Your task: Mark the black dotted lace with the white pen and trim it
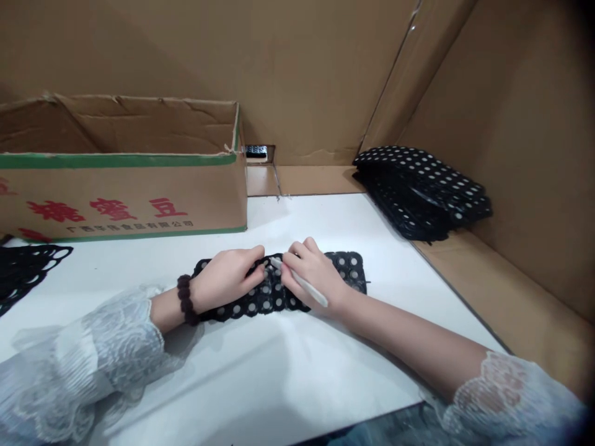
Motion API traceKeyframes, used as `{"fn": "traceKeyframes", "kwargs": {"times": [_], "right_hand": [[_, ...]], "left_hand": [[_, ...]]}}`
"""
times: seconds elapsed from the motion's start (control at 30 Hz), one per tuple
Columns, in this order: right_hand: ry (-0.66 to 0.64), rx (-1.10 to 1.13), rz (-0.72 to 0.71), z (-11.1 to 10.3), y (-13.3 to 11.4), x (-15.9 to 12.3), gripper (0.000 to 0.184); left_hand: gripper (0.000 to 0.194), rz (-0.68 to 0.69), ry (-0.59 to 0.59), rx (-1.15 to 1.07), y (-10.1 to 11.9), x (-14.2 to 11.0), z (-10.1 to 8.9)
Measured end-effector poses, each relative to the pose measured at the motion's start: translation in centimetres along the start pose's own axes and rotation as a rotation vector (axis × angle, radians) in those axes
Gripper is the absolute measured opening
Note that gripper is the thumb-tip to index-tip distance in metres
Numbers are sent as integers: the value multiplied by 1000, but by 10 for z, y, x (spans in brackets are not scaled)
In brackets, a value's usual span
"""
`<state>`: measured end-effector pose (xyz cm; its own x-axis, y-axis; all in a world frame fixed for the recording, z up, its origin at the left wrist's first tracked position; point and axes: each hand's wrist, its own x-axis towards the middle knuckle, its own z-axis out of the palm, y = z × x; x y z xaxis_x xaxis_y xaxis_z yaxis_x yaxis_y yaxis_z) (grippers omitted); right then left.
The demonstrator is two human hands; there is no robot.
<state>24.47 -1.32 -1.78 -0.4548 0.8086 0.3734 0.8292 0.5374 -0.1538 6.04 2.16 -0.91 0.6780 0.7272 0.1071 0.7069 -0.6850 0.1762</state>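
A black strip (pixel 253 306) patterned with rows of round pale holes or dots lies across the white tabletop, partly covered by my hands. My left hand (pixel 227 277) rests on its left half, with thumb and forefinger closing on the strip near the middle. A slim white pen-like tool (pixel 309 290) is gripped in my right hand (pixel 316 272), its tip meeting the strip close to my left fingertips. Exactly what kind of tool it is, I cannot tell.
An open cardboard box (pixel 125 192) with green edges and red lettering stands at the back left. Black openwork pieces (pixel 28 269) lie at the left edge. A stack of black dotted sheets (pixel 418 189) leans at the back right. Cardboard walls (pixel 307 74) enclose the white table (pixel 288 384).
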Motion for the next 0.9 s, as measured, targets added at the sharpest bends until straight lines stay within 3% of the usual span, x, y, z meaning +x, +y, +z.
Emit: {"fn": "traceKeyframes", "kwargs": {"times": [0.27,0.4,0.5,0.67,0.9], "right_hand": [[-46,337,29,-16,5,-4,22],[-133,509,134,-16,10,-1,23],[-168,537,142,-13,12,0,24],[-100,507,73,-9,10,-2,29],[-119,553,113,-11,8,0,30]], "left_hand": [[28,-22,-88,-72,-6,1,-3],[31,35,-248,-282,-12,2,-15],[31,48,-325,-361,-17,5,-17],[33,4,-349,-413,-19,5,-14],[30,30,-397,-598,-22,8,-20]]}}
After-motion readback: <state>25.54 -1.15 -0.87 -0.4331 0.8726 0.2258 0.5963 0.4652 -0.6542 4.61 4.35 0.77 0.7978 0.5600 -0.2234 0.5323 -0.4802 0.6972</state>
